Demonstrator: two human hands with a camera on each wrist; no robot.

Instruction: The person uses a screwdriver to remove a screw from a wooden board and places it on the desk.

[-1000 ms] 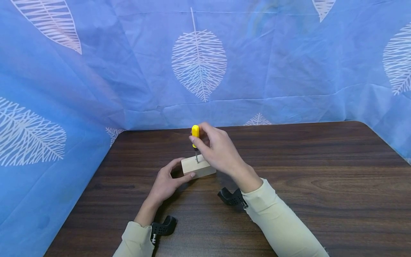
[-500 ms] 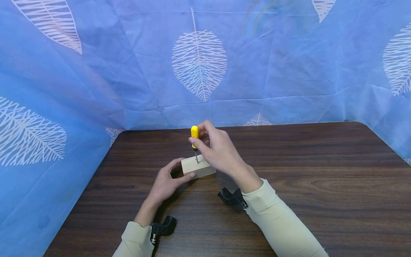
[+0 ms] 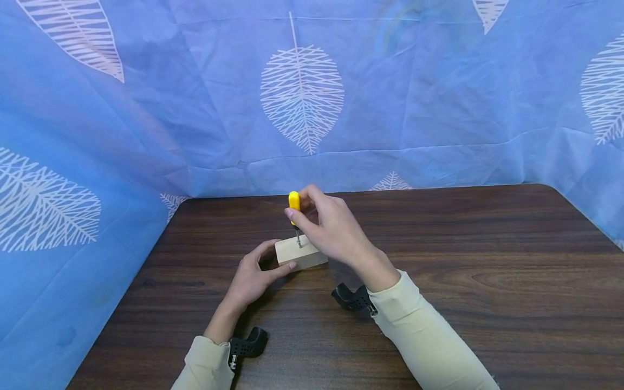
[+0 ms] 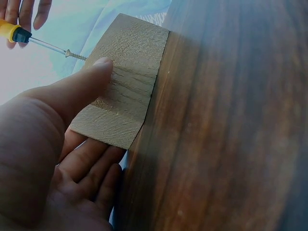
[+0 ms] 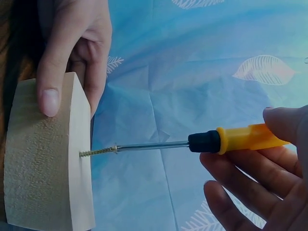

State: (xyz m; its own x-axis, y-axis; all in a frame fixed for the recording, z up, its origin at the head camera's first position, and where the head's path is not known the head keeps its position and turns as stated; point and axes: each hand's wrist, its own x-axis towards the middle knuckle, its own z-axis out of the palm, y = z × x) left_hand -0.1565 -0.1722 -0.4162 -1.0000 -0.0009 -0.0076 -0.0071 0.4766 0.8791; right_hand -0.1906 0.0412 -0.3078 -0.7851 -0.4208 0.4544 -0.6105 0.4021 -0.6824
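Observation:
A pale wooden block [image 3: 303, 258] rests on the table, its left end gripped between the thumb and fingers of my left hand [image 3: 253, 276]. From its top face stands a screw [image 5: 98, 151], its tip sunk in the wood and much of the thread showing. My right hand [image 3: 336, 227] pinches the yellow handle of a screwdriver [image 3: 294, 201] between thumb and fingers. In the right wrist view the shaft's tip meets the screw head, roughly in line with it. The left wrist view shows my left thumb [image 4: 91, 79] on the block's near side.
The dark wood-grain table [image 3: 463, 260] spreads to both sides of the hands. Blue cloth [image 3: 205, 97] with white leaf prints hangs behind it and along the left. A black wrist mount [image 3: 249, 342] sits by the left sleeve, another by the right.
The screwdriver's handle has tipped slightly to the left, with the right thumb and fingers shifting along with it. My left hand and the block have stayed in place.

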